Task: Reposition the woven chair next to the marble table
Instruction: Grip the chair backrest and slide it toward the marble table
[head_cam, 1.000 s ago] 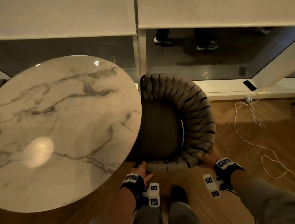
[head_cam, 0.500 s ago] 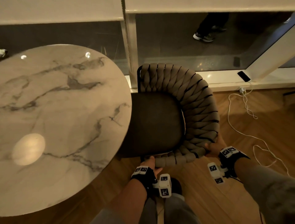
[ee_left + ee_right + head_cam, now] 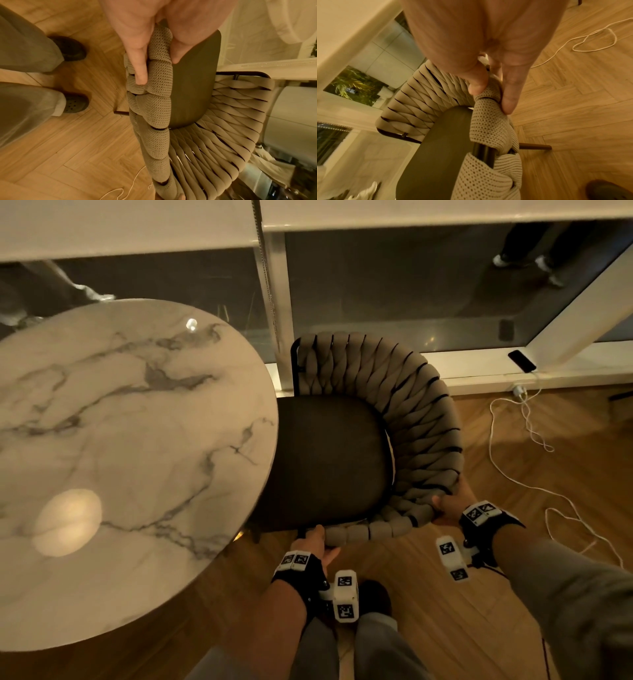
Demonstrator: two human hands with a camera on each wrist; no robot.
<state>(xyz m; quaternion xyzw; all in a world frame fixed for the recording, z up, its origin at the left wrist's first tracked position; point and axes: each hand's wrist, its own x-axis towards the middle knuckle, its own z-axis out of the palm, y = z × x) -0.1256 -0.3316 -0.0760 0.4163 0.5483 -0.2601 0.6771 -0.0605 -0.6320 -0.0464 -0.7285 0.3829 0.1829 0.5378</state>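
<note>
The woven chair [image 3: 404, 405] has a curved back of thick beige braided straps and a dark seat [image 3: 329, 463]. Its seat front sits tucked under the edge of the round marble table [image 3: 120, 457] on the left. My left hand [image 3: 317, 542] grips the near end of the woven rim [image 3: 154, 75], thumb on the seat side and fingers [image 3: 140, 63] on the outside. My right hand [image 3: 448, 505] grips the rim further round to the right, thumb and fingers [image 3: 510, 86] pinching the strap [image 3: 488, 121].
A window frame and white sill [image 3: 513, 368] run behind the chair, with a phone [image 3: 521, 361] on the sill. A white cable [image 3: 520, 474] loops over the wooden floor to the right. My feet [image 3: 72, 102] stand just behind the chair.
The chair has slid further left, its seat now deeper under the table edge. Both hands keep their grip on the rim. A person seen through the window has walked right.
</note>
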